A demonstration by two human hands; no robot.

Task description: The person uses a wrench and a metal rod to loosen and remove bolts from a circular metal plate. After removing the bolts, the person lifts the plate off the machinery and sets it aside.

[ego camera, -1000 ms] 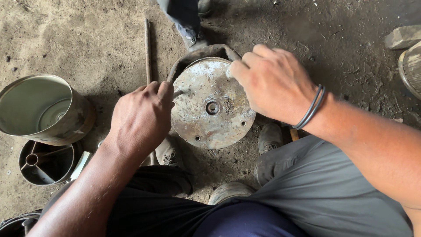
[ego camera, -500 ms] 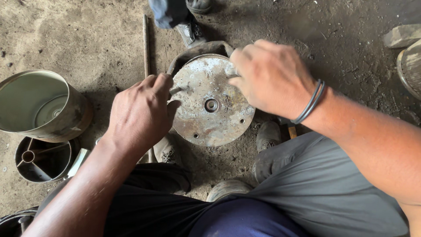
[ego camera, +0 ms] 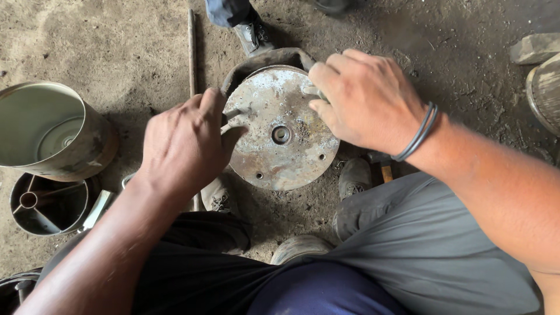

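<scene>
1. Two hands work a rusty disc [ego camera: 280,131] on the dirt floor [ego camera: 116,46].
2. Left hand [ego camera: 184,146] curls narrow around a small rod [ego camera: 232,112] at its rim.
3. Right hand [ego camera: 367,99] pinches the far rim; likely heavy, stiff, rough-edged.

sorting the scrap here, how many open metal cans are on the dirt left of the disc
2: a big can lying tilted at far left, and a smaller dark one just below it. More may be out of frame.

Both hands reach forward, knuckles up, fingers curled: left hand [ego camera: 184,146] lower left, right hand [ego camera: 364,99] upper right, wrist banded.
</scene>
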